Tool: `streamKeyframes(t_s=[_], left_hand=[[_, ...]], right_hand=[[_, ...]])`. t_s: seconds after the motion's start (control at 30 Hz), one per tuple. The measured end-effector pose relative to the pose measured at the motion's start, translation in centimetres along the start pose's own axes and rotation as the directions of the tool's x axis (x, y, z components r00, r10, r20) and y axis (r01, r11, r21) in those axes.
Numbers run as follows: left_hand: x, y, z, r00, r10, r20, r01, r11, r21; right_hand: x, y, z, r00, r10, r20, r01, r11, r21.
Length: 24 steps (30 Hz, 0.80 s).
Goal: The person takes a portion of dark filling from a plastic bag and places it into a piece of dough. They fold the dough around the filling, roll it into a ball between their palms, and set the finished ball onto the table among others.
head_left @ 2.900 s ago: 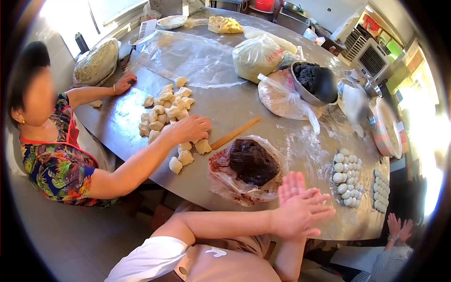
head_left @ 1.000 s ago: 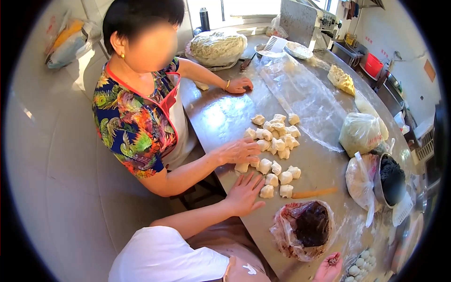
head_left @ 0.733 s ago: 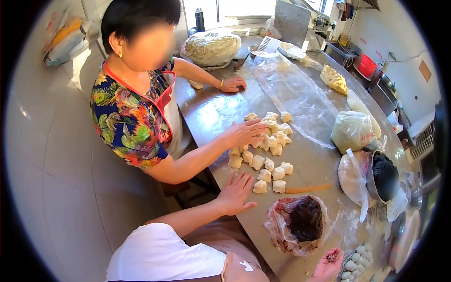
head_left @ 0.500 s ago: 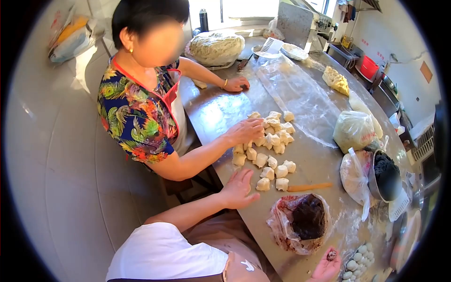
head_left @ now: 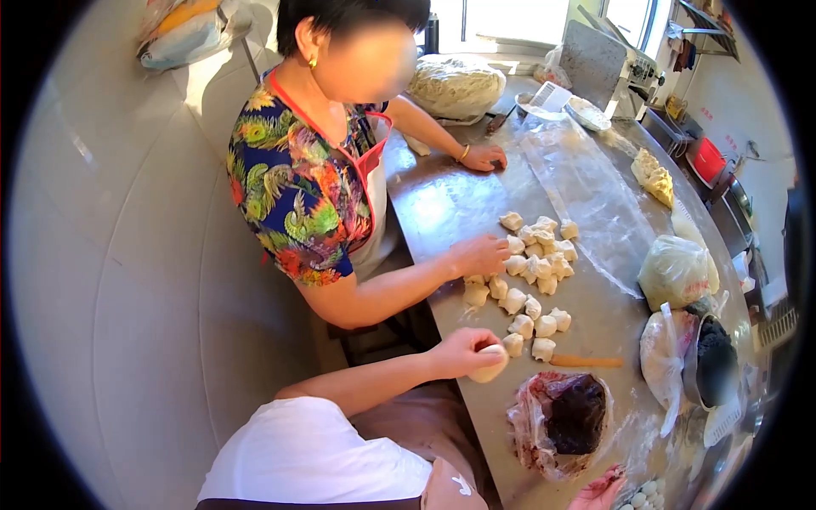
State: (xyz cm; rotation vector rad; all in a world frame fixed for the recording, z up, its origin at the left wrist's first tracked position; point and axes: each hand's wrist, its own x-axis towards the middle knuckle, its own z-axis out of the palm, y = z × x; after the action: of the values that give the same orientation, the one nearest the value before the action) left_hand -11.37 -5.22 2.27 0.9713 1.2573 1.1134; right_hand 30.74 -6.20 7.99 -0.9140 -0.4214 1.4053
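My left hand (head_left: 466, 353) is closed on a flat round piece of dough (head_left: 489, 364), held above the table edge. Beside it are lumps of dough (head_left: 521, 325), loosely grouped, and a wooden stick (head_left: 586, 361). A plastic bag of dark filling (head_left: 576, 415) lies open between my two hands. At the bottom edge, my right hand (head_left: 600, 490) is partly cut off, with a small dark lump (head_left: 615, 471) at its fingers. Small pale balls (head_left: 648, 495) are close to that hand.
A co-worker (head_left: 306, 178) sits at the metal table (head_left: 450, 195), one hand at the dough lumps. Farther right are a tied bag (head_left: 676, 270), a bowl of black filling (head_left: 716, 361) and a plastic sheet (head_left: 586, 195). Big covered dough (head_left: 456, 87) sits at the back.
My left hand was open and resting by the dough lumps; now it is raised, closed on a flat dough piece. The whole view has shifted, and my right hand sits lower in the frame.
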Motion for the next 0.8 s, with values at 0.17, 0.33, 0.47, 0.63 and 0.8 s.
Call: streamKeyframes(t_s=[0.17, 0.33, 0.47, 0.63, 0.8], left_hand=[[0.0, 2.8, 5.0, 0.948, -0.202, 0.247, 0.319, 0.564, -0.762], [0.7, 2.3, 11.1, 0.907, -0.283, 0.311, 0.419, 0.554, -0.719], [1.4, -0.1, 13.4, 0.943, -0.099, 0.318, 0.29, 0.713, -0.638], [0.6, 3.7, 14.0, 0.94, -0.23, 0.25, 0.338, 0.72, -0.607], [0.8, 3.4, 15.8, 0.961, -0.141, 0.24, 0.278, 0.49, -0.826]], right_hand=[[-0.4, 1.7, 5.2, 0.982, 0.11, 0.151, -0.097, 0.991, -0.095], [-2.0, 5.4, 10.7, 0.985, 0.003, 0.17, 0.072, 0.899, -0.433], [-2.7, 6.2, 13.1, 0.973, 0.02, 0.229, 0.119, 0.808, -0.577], [-2.2, 8.1, 15.1, 0.934, -0.162, 0.317, 0.341, 0.667, -0.663], [-1.7, 7.9, 15.6, 0.899, -0.255, 0.357, 0.421, 0.273, -0.865]])
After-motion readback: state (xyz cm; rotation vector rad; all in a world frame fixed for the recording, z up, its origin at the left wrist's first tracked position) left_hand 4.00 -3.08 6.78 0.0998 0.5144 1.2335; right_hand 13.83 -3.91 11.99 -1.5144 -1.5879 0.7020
